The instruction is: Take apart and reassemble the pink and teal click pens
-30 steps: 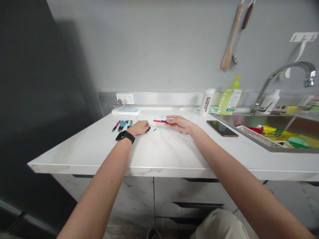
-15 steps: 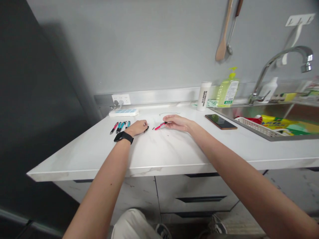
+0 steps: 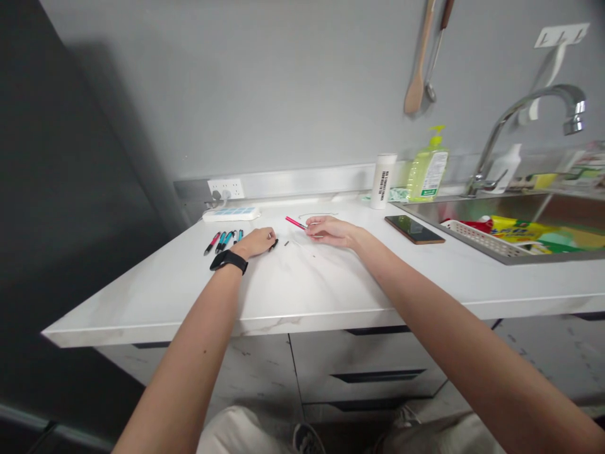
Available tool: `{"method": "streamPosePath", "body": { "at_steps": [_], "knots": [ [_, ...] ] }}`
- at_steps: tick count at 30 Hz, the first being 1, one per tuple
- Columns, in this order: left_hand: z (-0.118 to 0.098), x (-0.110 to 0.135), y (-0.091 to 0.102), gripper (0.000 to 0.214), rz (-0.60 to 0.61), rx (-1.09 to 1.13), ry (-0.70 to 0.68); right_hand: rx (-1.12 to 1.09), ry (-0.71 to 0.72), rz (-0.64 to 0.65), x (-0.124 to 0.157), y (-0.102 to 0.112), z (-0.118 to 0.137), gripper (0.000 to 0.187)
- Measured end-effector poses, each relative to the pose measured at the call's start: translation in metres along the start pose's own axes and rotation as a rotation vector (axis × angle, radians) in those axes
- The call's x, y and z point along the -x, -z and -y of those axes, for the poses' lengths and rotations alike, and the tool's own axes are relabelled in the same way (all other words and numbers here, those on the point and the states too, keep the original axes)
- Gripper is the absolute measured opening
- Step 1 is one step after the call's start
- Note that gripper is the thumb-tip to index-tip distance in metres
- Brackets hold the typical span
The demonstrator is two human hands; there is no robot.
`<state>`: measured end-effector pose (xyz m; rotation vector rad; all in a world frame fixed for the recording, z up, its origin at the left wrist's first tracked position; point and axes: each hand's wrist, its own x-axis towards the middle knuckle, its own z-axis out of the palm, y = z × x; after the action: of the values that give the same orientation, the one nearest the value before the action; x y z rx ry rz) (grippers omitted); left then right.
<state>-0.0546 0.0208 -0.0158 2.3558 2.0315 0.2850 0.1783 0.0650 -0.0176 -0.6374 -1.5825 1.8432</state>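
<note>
My right hand is closed in a finger grip on a pink pen barrel, which points up and to the left above the white countertop. My left hand, a black watch on its wrist, rests on the counter with curled fingers around a short black pen part. Between the hands lies a tiny dark piece. Left of my left hand, several pens lie side by side, among them a pink and black pen and a blue pen.
A power strip lies by the wall. To the right are a phone, a white cylinder, a green soap bottle and the sink with a faucet. A thin wire lies behind my right hand.
The pink pen barrel in my right hand has swung from pointing down-left to pointing up-left. My left hand holds its place on the counter. The view has shifted slightly.
</note>
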Motion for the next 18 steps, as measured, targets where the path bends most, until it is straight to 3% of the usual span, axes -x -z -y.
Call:
{"method": "streamPosePath", "body": {
  "at_steps": [12, 18],
  "knots": [
    [-0.0064, 0.0067, 0.0033, 0.024, -0.015, -0.009, 0.019, -0.018, 0.068, 0.029, -0.0012, -0.0014, 0.0012, 0.022],
    [-0.0075, 0.0074, 0.003, 0.023, -0.017, 0.003, 0.032, -0.023, -0.01, 0.03, -0.0029, -0.0012, 0.003, 0.013]
  ]
}}
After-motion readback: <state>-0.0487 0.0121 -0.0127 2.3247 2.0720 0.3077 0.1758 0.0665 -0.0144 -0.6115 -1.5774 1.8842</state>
